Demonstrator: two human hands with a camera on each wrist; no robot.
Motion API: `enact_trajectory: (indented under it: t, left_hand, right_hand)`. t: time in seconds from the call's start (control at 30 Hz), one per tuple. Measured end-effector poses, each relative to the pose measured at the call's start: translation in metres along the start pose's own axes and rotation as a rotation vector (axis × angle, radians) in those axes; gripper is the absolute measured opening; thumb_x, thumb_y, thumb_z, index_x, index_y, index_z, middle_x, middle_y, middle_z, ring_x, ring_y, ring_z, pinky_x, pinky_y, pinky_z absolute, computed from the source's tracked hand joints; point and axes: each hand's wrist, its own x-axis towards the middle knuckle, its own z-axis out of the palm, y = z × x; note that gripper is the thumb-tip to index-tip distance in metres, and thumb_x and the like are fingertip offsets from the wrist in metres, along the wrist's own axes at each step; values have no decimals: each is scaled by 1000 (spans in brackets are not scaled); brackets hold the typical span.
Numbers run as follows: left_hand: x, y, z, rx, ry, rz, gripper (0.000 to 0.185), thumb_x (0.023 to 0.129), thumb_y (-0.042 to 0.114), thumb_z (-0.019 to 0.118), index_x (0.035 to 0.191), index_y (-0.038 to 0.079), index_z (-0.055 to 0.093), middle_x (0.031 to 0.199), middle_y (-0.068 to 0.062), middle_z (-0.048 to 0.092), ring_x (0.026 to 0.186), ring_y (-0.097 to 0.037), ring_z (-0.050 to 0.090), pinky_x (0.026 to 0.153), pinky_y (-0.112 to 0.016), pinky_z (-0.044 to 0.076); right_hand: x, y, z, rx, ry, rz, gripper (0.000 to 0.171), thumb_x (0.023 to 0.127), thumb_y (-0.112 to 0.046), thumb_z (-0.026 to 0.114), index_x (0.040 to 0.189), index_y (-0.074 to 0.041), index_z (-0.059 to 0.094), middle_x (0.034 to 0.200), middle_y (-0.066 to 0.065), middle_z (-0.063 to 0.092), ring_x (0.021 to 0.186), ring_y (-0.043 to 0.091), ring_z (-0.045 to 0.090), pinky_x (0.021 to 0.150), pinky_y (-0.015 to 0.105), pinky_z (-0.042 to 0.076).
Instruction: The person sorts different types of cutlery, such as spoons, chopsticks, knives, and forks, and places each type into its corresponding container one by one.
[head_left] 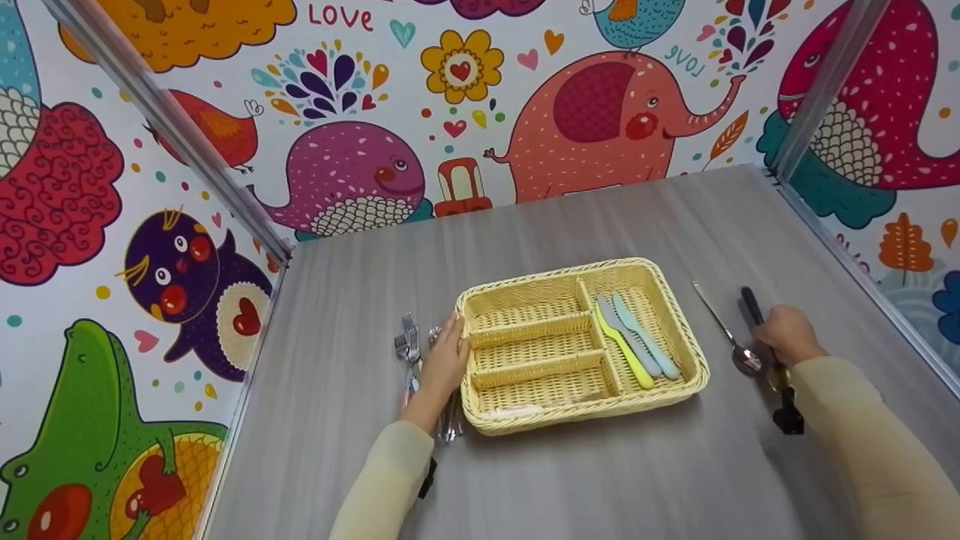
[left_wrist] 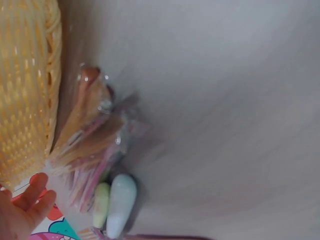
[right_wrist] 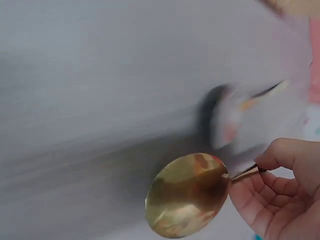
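Three plastic knives [head_left: 634,337] lie in the basket [head_left: 525,296]; my right hand [head_left: 784,334] pinches a gold spoon [right_wrist: 187,194], my left hand [head_left: 444,364], seemingly relaxed, rests on unsorted forks [head_left: 406,346].

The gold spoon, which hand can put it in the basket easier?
Probably the right hand: it already pinches the gold spoon by its handle, right of the basket. The left hand rests by the forks on the far side.

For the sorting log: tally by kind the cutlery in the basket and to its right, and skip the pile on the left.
Pastel knives in the basket: 3
Spoons right of it: 2, the silver spoon lying loose and the gold spoon pinched by the right hand
Total: 5
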Motion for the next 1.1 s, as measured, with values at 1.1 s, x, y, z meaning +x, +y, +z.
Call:
enact_trajectory:
  t: [1.1]
  left_hand:
    - [2, 3, -4, 13, -26, 6, 44, 95, 24, 43, 135, 6, 44, 144, -12, 37, 116, -39, 49, 88, -51, 44]
  right_hand:
    - [-52, -249, 142, -802, -222, -1026, 15, 81, -10, 63, 67, -9, 56, 64, 5, 56, 52, 12, 33, 43, 27, 29]
